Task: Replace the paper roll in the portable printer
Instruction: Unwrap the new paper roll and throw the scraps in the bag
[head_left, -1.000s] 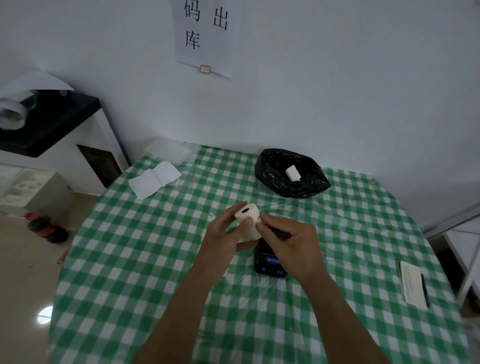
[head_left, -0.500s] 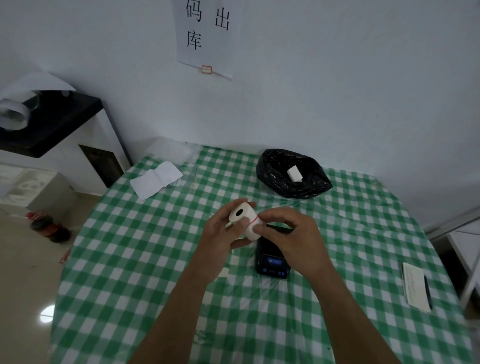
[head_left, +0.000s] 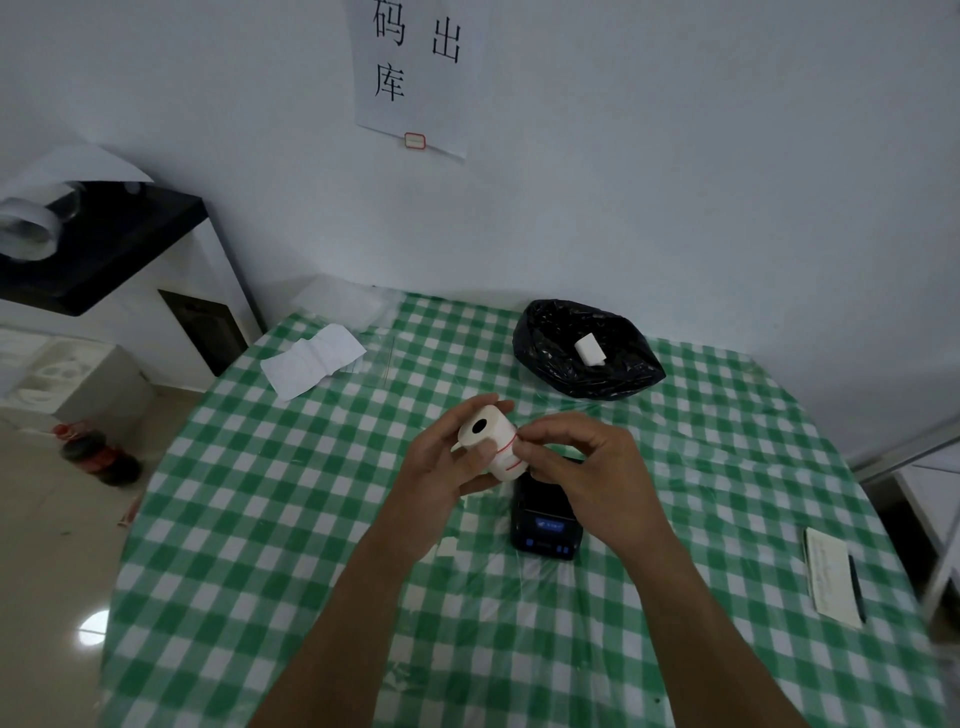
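**Paper roll held in both hands above the printer**

Landmark: portable printer (head_left: 545, 525), black, lying flat on the green-and-white checked table (head_left: 260, 519), its lit display panel facing up at the near end. Far end of the printer is hidden under the right hand.

Paper roll (head_left: 488, 441): white, held in the air just left of and above the printer's far end. Its dark core hole faces up and left, toward the camera. A thin red line runs around the roll near its right end.

Left hand (head_left: 441, 478): closed around the roll, fingers curled behind it and the thumb pressed on its near side.

Right hand (head_left: 582, 473): directly above the printer, fingertips pinched against the right end of the roll at the red line. Whether it has a loose edge of paper pinched, cannot tell.

Beyond the printer, to the right: black plastic bag (head_left: 587, 353) on the table, a small white roll (head_left: 589, 349) lying in it.

Beyond the printer, to the left: folded white paper sheets (head_left: 311, 358).

Well right of the printer, near the table edge: notepad (head_left: 831, 577) with a pen (head_left: 857, 587) along its right side.
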